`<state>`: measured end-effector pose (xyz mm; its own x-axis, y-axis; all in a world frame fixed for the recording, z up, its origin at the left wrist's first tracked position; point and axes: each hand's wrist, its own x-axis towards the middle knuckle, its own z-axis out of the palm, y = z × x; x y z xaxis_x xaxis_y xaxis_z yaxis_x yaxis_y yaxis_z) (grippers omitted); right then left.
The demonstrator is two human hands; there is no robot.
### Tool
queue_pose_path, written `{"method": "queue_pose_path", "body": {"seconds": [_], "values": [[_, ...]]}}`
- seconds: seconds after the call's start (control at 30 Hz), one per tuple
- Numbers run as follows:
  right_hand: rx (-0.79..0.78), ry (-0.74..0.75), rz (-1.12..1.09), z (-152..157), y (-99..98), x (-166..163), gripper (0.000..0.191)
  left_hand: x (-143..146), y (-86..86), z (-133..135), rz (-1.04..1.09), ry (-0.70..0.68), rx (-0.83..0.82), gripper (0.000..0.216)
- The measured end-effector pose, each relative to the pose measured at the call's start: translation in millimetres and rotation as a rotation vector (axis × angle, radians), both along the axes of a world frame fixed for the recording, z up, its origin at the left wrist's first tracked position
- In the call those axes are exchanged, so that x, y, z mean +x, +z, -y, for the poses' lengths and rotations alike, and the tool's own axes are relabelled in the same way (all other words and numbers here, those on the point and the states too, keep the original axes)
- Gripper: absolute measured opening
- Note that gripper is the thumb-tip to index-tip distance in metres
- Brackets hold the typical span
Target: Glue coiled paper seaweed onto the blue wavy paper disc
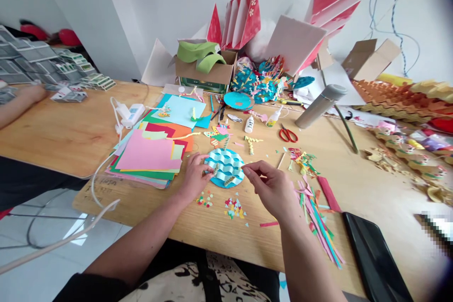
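At lower centre of the frame, our left hand (194,177) curls its fingers onto the left edge of a round blue paper disc (226,167) layered with wavy paper strips (226,163), gripping it. At the disc's right edge, our right hand (269,188) pinches thumb and forefinger together; whatever they hold is too small to tell.

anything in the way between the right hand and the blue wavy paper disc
Nothing visible stands between them: the fingertips of the right hand are right at the edge of the round blue disc of wavy layered paper, and the left hand is at its opposite side.
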<state>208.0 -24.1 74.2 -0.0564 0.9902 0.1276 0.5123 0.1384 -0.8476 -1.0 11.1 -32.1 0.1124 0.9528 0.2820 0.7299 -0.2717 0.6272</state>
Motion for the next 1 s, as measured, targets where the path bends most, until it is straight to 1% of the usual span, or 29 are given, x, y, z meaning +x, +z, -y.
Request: {"method": "queue_pose_path", "body": {"seconds": [0.33,0.5,0.77,1.0], "values": [[-0.029,0.02,-0.002,0,1.8,-3,0.039,2,0.7,2,0.022,0.009,0.023,0.012],[-0.041,-0.016,-0.011,1,-7.4,2,0.04,2,1.4,3,0.022,0.016,0.036,0.011],[-0.09,-0.062,0.044,7,-20.1,13,0.041,2,2.0,2,0.028,0.002,0.055,0.009],[-0.104,-0.037,-0.02,9,-37.3,14,0.042,2,-0.4,0,0.008,0.007,0.075,0.011]]}}
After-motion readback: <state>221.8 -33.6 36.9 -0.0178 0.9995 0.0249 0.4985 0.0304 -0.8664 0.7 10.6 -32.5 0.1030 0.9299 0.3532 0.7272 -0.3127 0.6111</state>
